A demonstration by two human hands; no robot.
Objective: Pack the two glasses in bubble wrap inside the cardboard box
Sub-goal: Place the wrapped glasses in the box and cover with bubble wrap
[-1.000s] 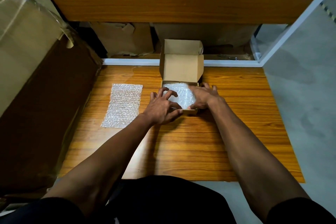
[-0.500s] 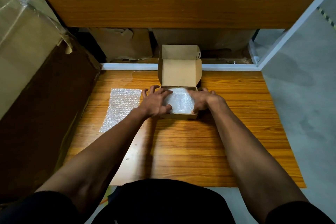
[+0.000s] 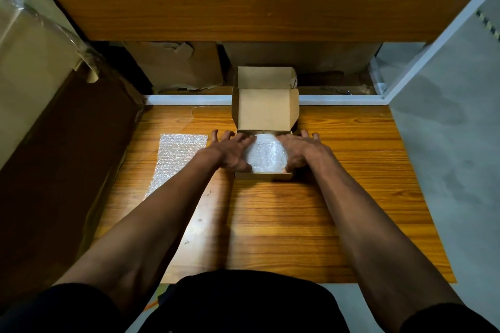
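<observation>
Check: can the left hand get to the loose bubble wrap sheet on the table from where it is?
Probably yes. The bubble wrap sheet lies flat just left of the left hand, with bare table between and nothing on top. The hand would first have to leave the wrapped bundle.

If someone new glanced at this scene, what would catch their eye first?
Probably the bright bubble-wrapped bundle in the small cardboard box at mid-table, its lid up, with the left hand and right hand pressing on it from either side. Next, the flat bubble wrap sheet lying to its left.
</observation>
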